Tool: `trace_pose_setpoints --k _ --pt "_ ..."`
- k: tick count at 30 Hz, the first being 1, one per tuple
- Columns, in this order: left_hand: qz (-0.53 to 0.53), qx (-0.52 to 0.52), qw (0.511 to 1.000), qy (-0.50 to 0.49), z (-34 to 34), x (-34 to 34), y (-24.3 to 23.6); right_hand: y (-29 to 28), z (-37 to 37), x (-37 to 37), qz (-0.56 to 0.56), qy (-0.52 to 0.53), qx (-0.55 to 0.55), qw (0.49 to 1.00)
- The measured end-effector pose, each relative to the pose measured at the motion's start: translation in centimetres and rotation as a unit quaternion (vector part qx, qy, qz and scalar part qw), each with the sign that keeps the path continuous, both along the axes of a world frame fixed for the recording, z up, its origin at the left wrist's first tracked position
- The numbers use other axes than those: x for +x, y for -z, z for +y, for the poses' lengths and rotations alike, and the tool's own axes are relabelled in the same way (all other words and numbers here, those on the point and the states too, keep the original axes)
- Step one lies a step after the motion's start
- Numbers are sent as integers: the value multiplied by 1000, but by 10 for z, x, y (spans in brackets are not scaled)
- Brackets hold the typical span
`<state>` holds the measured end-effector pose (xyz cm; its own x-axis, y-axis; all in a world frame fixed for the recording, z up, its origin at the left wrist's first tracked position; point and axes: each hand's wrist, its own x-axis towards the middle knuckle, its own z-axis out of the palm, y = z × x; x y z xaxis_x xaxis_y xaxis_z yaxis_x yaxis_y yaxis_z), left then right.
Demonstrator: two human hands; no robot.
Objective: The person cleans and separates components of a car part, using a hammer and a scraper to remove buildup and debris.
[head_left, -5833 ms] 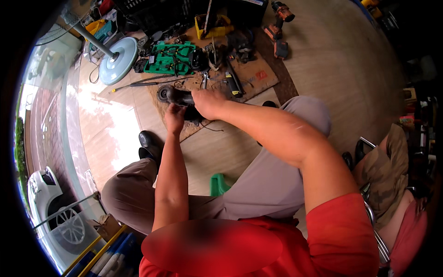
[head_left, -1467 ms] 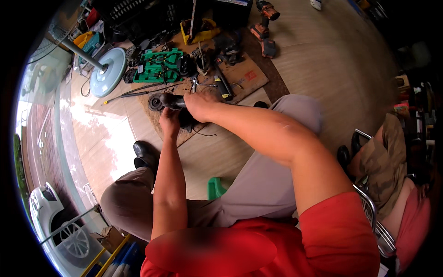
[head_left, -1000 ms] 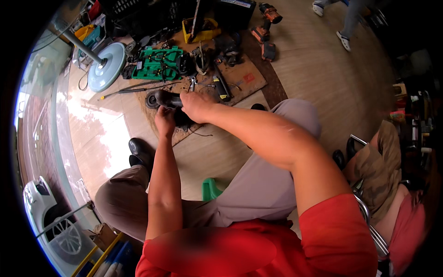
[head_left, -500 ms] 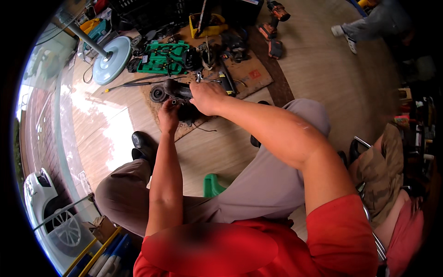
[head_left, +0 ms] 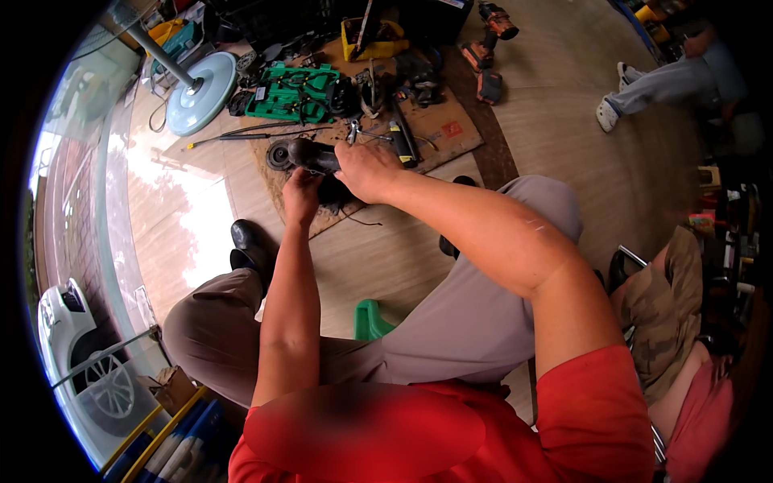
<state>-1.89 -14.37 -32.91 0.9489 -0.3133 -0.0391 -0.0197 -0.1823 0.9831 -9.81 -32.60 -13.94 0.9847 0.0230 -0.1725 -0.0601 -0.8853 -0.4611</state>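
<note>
My right hand (head_left: pixel 363 171) is wrapped round the dark body of a tool (head_left: pixel 314 154), which looks like an angle grinder, with a round black disc part (head_left: pixel 280 154) at its left. My left hand (head_left: pixel 299 187) is closed just below the tool's head, its fingertips at a small part I cannot make out. The tool lies over a dirty cardboard sheet (head_left: pixel 447 149). Beyond it are a steel wrench (head_left: pixel 353 131), a black tube with a yellow label (head_left: pixel 403 135), long thin cables (head_left: pixel 241 134) and an open green tool case (head_left: pixel 292 88) among dark parts.
Yellow bin (head_left: pixel 372 40), black crates (head_left: pixel 266 20), cordless tools (head_left: pixel 483 56), fan base (head_left: pixel 201 105), green stool (head_left: pixel 369 319). A white car (head_left: pixel 63 322) shows beyond glass at left. A seated person's leg (head_left: pixel 660 306) is at right; a walking person's legs (head_left: pixel 652 84) at upper right.
A person's legs have come into the upper right and moved downward and rightward. My hands stay on the dark tool, shifting slightly as the view moves.
</note>
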Motion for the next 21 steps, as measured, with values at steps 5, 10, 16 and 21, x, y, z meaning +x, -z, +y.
trace_pose_setpoints --k 5,10,16,21 --pt "-22 115 993 -18 -19 -17 -40 26 -7 1 31 -13 -33 999" --pt "-29 141 989 -43 -8 -15 -38 19 10 5 6 -16 -16 1000" --pt "-31 126 991 -38 -20 -20 -44 35 3 5 20 10 -23 999" --pt "-54 131 989 -34 -5 -5 -12 28 11 5 8 17 -2 1000"
